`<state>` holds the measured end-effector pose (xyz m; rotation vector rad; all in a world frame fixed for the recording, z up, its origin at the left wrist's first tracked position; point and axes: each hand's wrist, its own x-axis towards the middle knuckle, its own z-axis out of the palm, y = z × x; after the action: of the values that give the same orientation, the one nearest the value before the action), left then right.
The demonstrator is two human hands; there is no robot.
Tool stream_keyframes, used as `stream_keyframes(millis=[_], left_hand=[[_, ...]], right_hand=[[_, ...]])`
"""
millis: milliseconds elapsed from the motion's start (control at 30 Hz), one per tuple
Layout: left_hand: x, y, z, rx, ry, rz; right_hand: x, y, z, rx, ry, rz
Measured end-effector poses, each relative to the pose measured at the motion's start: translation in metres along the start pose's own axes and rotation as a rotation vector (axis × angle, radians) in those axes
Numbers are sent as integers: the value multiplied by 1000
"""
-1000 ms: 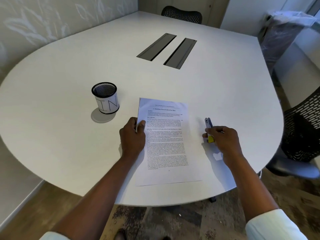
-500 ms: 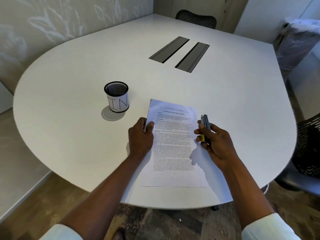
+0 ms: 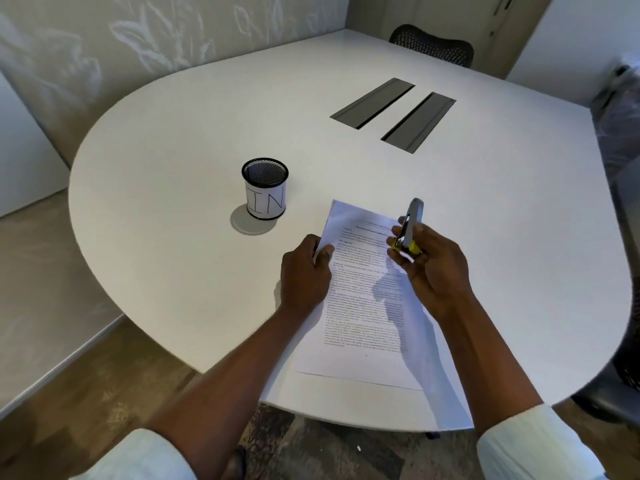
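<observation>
A printed paper document point(image 3: 367, 306) lies on the white table point(image 3: 207, 133) near its front edge. My left hand point(image 3: 304, 275) holds the paper's left edge, thumb on top of the page. My right hand point(image 3: 433, 268) grips a grey and yellow highlighter point(image 3: 410, 226) and holds it lifted above the upper right part of the page, grey end pointing up and away. A black mesh pen cup point(image 3: 265, 188) with a white label reading "IN" stands left of the paper.
Two dark cable slots point(image 3: 393, 112) sit in the table's middle. Black mesh chairs stand at the far side point(image 3: 433, 45) and at the right edge point(image 3: 623, 375). A wall runs along the left.
My right hand has picked the highlighter up from the table right of the paper and carried it left, over the page. My left hand has stayed on the paper's edge.
</observation>
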<state>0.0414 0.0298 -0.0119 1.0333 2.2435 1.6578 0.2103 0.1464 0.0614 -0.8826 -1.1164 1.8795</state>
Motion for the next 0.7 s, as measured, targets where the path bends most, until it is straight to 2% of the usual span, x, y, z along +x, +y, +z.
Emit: stream_keyframes(millis=[133,300,500,700], left_hand=[[0,-1,1,9,-6,19],[1,-1,1,16,12,12],[2,-4,2,10,0,33],[3,-5,3,48,-6,59]], right_hand=[[16,-12,18,-62,-131,-149],[36,-20,44,-133,-216,-257],[54,-16,57,-326,-291,-310],[63,-9,61,-441,-283,-345]])
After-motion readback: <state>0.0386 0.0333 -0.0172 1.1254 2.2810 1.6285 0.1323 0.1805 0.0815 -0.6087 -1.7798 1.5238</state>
